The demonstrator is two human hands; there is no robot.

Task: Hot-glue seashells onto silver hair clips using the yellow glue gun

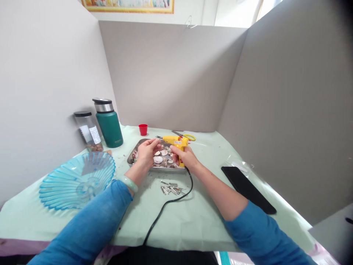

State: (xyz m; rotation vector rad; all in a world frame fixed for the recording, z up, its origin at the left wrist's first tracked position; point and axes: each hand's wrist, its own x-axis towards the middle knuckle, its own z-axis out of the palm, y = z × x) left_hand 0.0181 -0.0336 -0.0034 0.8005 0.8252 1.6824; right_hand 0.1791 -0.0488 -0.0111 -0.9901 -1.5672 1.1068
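Observation:
My right hand (185, 156) grips the handle of a yellow glue gun (175, 140), its nozzle pointing left toward my left hand. A black cord (165, 208) runs from the gun to the table's front edge. My left hand (147, 151) hovers over a metal tray (132, 156) of seashells (162, 157), fingers curled around something small near the nozzle; I cannot make out what it is. A pale green bangle sits on my left wrist. Both sleeves are blue.
A blue scalloped glass dish (77, 180) lies at the left. Behind it stand a green flask (109, 123) and a clear jar (87, 130). A red cup (142, 129), yellow-handled scissors (185, 136), several metal clips (171, 189) and a black flat object (248, 189) lie about.

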